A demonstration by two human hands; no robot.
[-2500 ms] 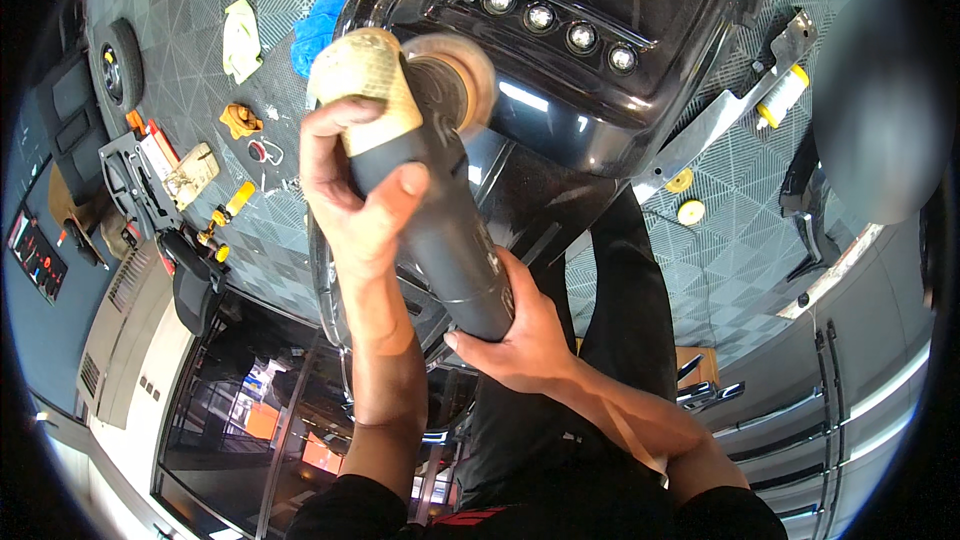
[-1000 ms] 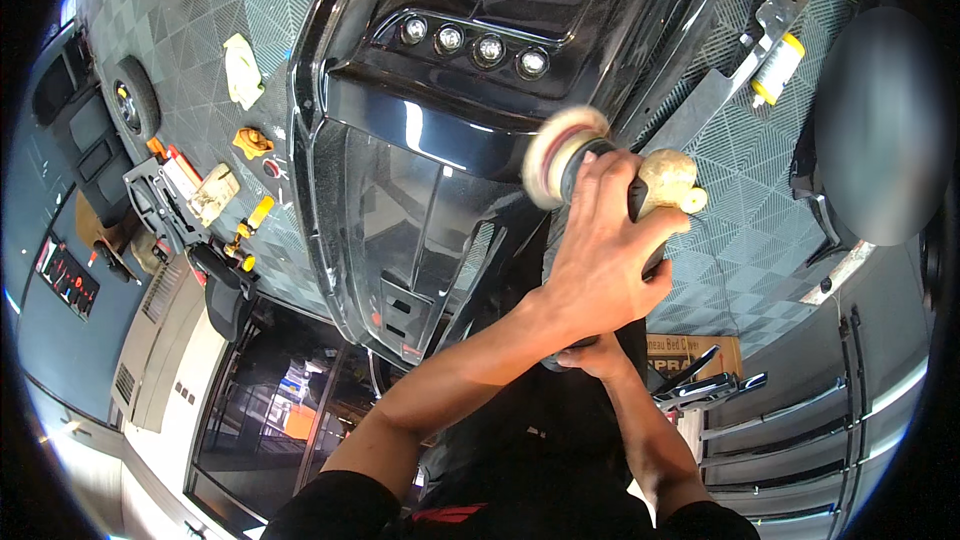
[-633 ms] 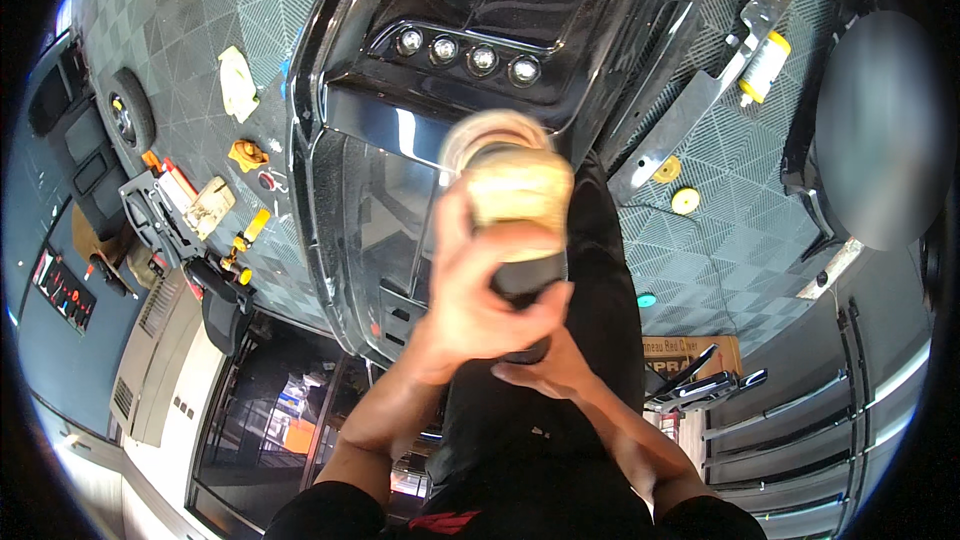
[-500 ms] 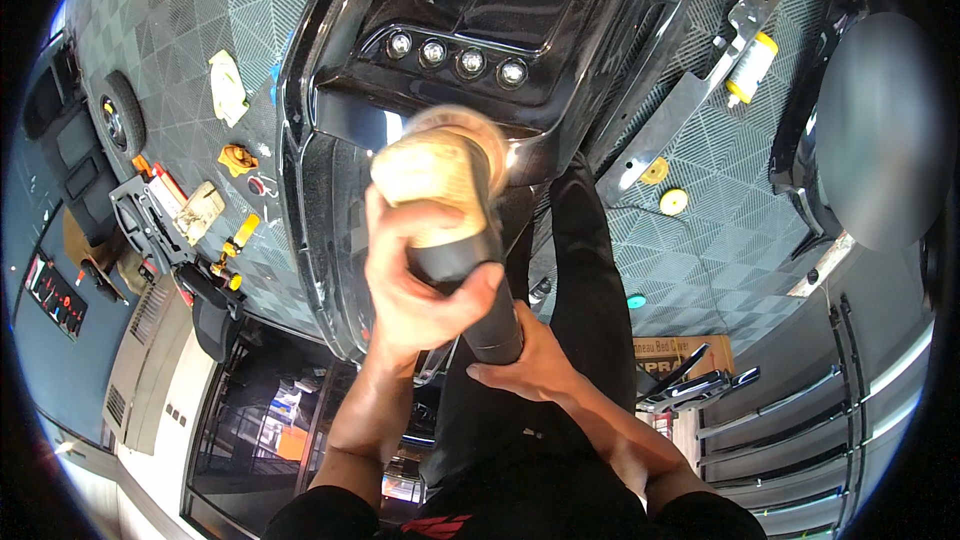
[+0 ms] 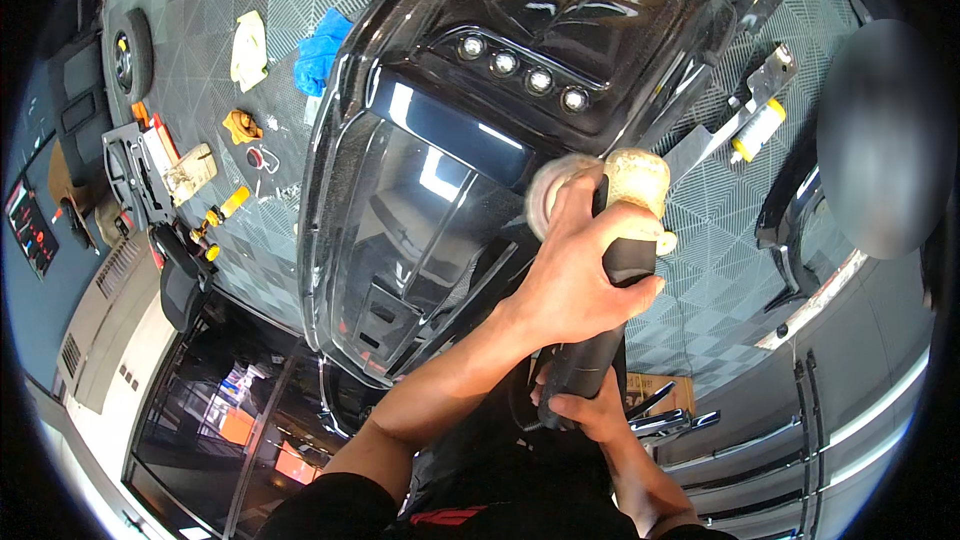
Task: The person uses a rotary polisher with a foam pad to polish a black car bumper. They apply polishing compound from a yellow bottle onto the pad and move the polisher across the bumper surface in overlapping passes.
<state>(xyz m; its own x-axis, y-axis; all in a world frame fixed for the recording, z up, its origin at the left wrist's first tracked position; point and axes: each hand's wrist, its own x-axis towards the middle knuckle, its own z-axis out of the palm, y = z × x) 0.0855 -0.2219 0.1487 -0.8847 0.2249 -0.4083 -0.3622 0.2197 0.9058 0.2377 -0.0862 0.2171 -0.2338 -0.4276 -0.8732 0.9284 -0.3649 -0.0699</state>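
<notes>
- Grey tiled floor (image 5: pixel 270 265) lay beneath, with a wheel (image 5: pixel 131 55) at far left.
- A pale yellow cloth (image 5: pixel 249 50) lay crumpled, well apart from the wheel.
- A blue cloth (image 5: pixel 322 52) was bunched to its right.
- An orange cloth (image 5: pixel 240 126) sat below the yellow one.
- A white-and-yellow bottle (image 5: pixel 760 130) lay beside a metal strip (image 5: pixel 692 153) at right.
- A cardboard box (image 5: pixel 672 388) stood lower right, partly hidden.

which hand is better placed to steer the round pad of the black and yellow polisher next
Probably the left hand: it grips the front of the black and yellow polisher, close to its round pad. The right hand holds the rear.
</notes>
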